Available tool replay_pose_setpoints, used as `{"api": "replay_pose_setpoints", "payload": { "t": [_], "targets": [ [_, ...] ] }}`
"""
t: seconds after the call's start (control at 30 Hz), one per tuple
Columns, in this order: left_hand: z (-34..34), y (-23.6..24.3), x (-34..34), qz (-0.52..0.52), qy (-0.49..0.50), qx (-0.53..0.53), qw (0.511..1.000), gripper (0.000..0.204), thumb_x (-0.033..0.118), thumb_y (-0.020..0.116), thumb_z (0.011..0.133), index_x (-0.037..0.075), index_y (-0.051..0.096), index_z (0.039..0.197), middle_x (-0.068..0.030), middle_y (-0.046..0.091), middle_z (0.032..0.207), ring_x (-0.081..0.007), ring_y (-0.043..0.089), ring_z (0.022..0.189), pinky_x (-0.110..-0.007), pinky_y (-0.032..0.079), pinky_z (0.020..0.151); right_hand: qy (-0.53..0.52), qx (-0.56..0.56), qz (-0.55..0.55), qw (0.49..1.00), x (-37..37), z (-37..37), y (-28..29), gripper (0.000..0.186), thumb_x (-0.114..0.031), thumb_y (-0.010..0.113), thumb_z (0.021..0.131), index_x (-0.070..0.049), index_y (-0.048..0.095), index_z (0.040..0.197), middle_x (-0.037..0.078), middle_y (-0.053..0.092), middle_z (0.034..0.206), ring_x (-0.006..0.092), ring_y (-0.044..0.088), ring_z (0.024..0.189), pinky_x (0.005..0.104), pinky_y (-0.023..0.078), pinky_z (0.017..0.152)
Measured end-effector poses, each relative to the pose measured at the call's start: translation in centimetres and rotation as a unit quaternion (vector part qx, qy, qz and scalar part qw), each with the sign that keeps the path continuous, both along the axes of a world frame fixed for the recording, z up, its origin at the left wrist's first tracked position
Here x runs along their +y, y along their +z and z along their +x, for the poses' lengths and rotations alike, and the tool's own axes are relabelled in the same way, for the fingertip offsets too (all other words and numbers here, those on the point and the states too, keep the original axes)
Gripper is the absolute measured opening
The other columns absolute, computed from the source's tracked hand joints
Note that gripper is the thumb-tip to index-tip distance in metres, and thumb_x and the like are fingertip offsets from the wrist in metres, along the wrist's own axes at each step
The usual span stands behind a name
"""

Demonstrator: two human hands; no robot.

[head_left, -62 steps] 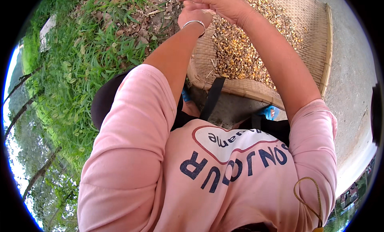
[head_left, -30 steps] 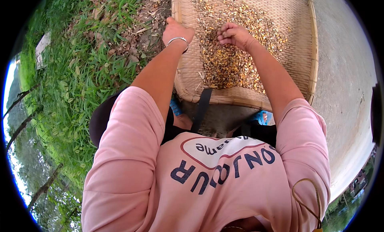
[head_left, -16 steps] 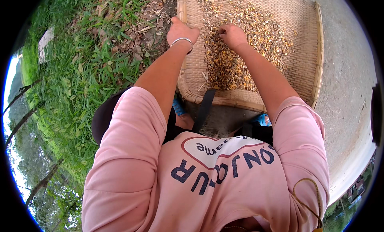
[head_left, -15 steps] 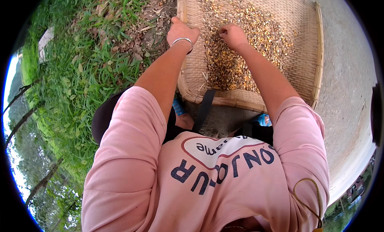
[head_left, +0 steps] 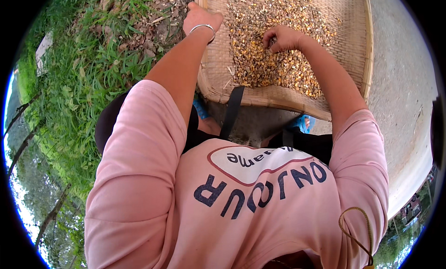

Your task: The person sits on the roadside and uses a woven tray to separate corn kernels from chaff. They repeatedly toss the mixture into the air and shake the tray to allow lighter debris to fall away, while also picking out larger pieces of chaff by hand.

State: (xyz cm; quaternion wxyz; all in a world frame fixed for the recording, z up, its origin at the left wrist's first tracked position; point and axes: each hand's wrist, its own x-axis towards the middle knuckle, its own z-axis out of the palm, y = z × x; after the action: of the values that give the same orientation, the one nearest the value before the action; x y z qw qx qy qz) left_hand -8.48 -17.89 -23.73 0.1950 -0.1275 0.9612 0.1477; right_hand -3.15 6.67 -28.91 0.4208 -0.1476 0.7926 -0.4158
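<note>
Grass at left, concrete at right; the tray (head_left: 367,60) fills the top centre, kernels (head_left: 274,60) mostly unsorted. Left hand (head_left: 200,17) grips its rim, right hand (head_left: 282,38) pinches kernels

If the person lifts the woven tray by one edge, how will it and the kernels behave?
The woven tray looks thin and wide, so it probably flexes slightly. Its rim is low, so the loose kernels would likely slide and spill. The left hand at its edge suggests it feels light.
</note>
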Motion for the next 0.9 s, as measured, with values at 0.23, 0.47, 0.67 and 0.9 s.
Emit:
{"api": "replay_pose_setpoints", "payload": {
  "t": [0.23, 0.47, 0.67, 0.9],
  "targets": [
    [0.4, 0.6, -0.2, 0.033, 0.012, 0.041, 0.999, 0.057, 0.027, 0.062, 0.076, -0.007, 0.041, 0.115, -0.0278, 0.065, 0.097, -0.0401, 0.064, 0.095, -0.044, 0.051, 0.084, -0.042, 0.018, -0.017, 0.999, -2.7, 1.1, -0.5, 0.020, -0.007, 0.074, 0.068, -0.006, 0.071, 0.088, 0.006, 0.069, 0.085, 0.0181, 0.065, 0.080, 0.0331, 0.053, 0.076],
    [-0.3, -1.1, -0.7, 0.000, -0.056, 0.066, 0.996, 0.079, 0.030, 0.064, 0.074, -0.014, 0.030, 0.130, -0.0301, 0.062, 0.107, -0.0387, 0.063, 0.101, -0.042, 0.051, 0.088, 0.111, 0.141, 0.016, 0.984, -7.9, 4.5, -1.3, 0.017, -0.010, 0.071, 0.068, -0.008, 0.070, 0.085, 0.010, 0.069, 0.086, 0.0269, 0.066, 0.084, 0.0373, 0.053, 0.077],
    [-0.7, -1.1, -0.6, 0.003, -0.041, 0.072, 0.997, 0.076, 0.031, 0.065, 0.073, -0.013, 0.035, 0.128, -0.0295, 0.062, 0.107, -0.0381, 0.063, 0.102, -0.042, 0.051, 0.088, 0.154, 0.187, 0.067, 0.968, -8.0, 5.5, -2.2, 0.017, -0.006, 0.068, 0.068, -0.010, 0.069, 0.084, 0.012, 0.068, 0.085, 0.0313, 0.065, 0.084, 0.0409, 0.053, 0.073],
    [-0.6, -0.1, -1.1, 0.026, -0.012, 0.016, 0.999, 0.083, 0.028, 0.066, 0.075, -0.004, 0.024, 0.139, -0.0260, 0.062, 0.111, -0.0372, 0.063, 0.102, -0.042, 0.050, 0.090, 0.161, 0.205, 0.188, 0.947, -9.4, 6.2, -2.1, 0.027, -0.018, 0.068, 0.074, -0.016, 0.070, 0.101, 0.009, 0.067, 0.099, 0.0288, 0.065, 0.092, 0.0419, 0.054, 0.076]
  ]
}}
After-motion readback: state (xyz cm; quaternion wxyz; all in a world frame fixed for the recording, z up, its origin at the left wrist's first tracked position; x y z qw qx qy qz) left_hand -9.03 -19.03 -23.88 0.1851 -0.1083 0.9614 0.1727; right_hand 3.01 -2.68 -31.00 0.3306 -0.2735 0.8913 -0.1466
